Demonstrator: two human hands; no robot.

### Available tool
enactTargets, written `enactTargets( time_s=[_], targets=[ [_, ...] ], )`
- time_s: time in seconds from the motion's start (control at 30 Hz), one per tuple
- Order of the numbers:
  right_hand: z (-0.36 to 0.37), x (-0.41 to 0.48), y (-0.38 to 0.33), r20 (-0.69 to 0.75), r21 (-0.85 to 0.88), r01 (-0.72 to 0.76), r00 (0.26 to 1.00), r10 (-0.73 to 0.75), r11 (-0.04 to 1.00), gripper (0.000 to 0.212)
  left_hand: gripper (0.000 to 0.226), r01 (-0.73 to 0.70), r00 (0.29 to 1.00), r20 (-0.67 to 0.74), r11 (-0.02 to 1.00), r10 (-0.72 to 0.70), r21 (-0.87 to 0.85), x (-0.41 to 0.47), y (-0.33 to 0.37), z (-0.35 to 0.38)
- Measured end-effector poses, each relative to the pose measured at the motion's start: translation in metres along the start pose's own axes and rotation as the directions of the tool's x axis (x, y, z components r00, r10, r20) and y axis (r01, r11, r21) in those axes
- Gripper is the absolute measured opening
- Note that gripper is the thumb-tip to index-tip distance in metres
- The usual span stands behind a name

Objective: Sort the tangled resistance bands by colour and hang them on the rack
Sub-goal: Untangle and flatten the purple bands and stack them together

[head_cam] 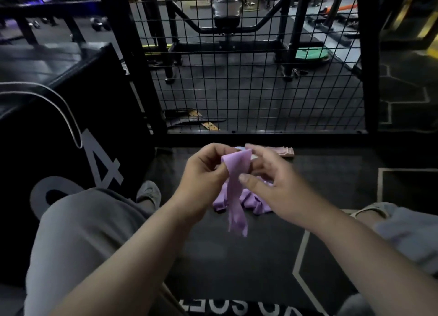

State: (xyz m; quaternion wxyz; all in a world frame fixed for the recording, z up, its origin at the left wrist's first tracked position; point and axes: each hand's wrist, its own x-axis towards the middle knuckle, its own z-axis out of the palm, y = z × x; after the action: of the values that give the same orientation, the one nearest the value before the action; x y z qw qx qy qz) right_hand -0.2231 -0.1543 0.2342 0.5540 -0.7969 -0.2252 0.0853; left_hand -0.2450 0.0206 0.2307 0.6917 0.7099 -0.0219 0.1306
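Both bare forearms reach forward and converge at the middle of the view, wrists roughly level. The left hand [201, 173] has its fingers curled and pinches the upper fold of a purple resistance band [237, 165] with its thumb. The right hand [272, 180] faces it just beside, thumb on the band's front and fingers curled behind its top edge.

Two forearms are seen uncovered from the lower edge of the frame up to the left grip [201, 175] and right grip [277, 185]. Grey shorts [78, 232] are worn, seen over the left knee at lower left. A pale grey flat shoe [148, 193] is worn at centre left. Lighter grey fabric [407, 235] and a light strapped shoe [372, 209] are seen at the right edge.
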Motion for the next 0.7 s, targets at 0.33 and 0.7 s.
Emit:
enactTargets(
  time_s=[0.33, 0.7],
  targets=[
    [-0.005, 0.002, -0.02, -0.186, 0.038, 0.018, 0.982, -0.011, 0.999, 0.003, 0.033, 0.268, 0.963, 0.127, 0.906, -0.239, -0.328, -0.005, 0.007, -0.001],
    [-0.007, 0.0, -0.054, -0.257, 0.017, 0.091, 0.963, -0.084, 0.996, 0.008, 0.042, 0.191, 0.969, 0.221, 0.908, -0.113, -0.373, -0.005, 0.004, 0.002]
  ],
)
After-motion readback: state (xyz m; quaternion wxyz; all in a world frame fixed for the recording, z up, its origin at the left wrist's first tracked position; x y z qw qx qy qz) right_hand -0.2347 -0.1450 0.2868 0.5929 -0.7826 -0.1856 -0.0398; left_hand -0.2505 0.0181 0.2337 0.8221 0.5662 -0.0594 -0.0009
